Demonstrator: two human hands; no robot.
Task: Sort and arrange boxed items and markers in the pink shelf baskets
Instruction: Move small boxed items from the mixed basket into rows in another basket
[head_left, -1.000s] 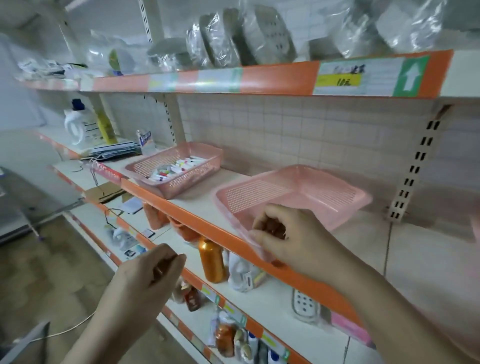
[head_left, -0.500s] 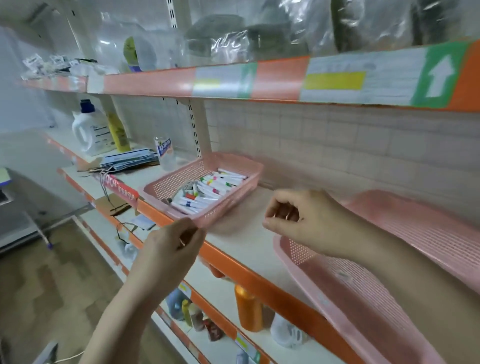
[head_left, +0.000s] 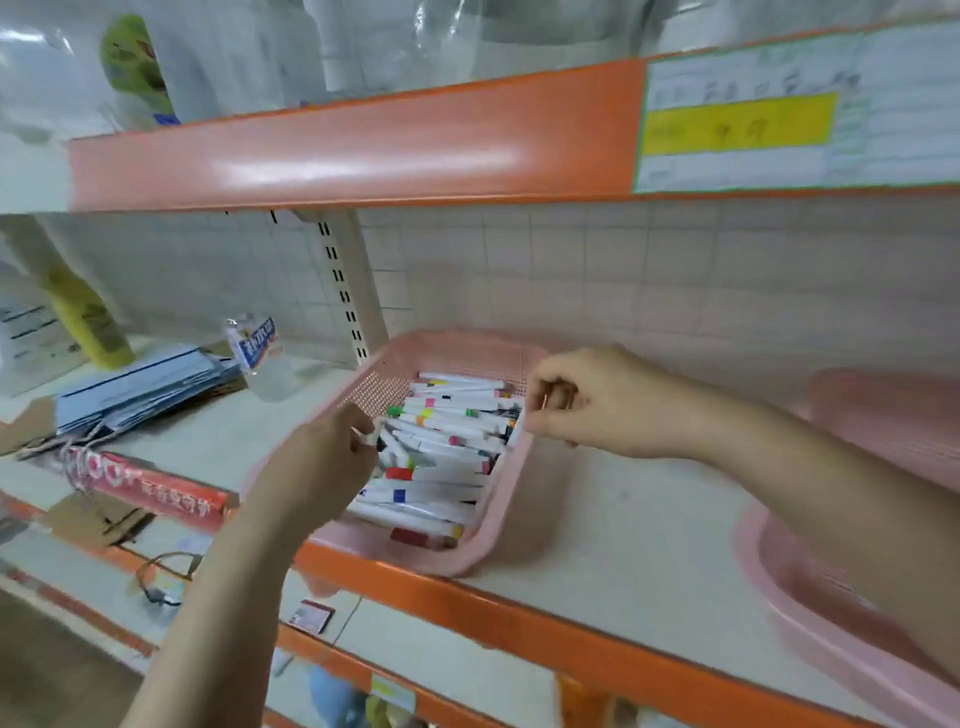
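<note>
A pink perforated basket (head_left: 511, 512) full of white markers (head_left: 441, 447) with coloured caps sits on the middle shelf, near its orange front edge. My left hand (head_left: 324, 462) is at the basket's left rim, fingers curled over it. At the right rim, my right hand (head_left: 576, 402) has curled fingers and its thumb against the edge. A second pink basket (head_left: 779, 587) lies at the far right, partly behind my right forearm and sticking out past the shelf edge. No boxed items are visible in either basket.
Left of the marker basket lie a stack of blue-grey folded packets (head_left: 140, 384), a small clear bottle (head_left: 254, 348) and a yellow bottle (head_left: 88, 317). An orange shelf lip (head_left: 358, 140) hangs overhead. Bottles stand on the lower shelves.
The view has swung left and closer to the marker basket. Both hands travelled from the right-hand basket to the marker basket's rims.
</note>
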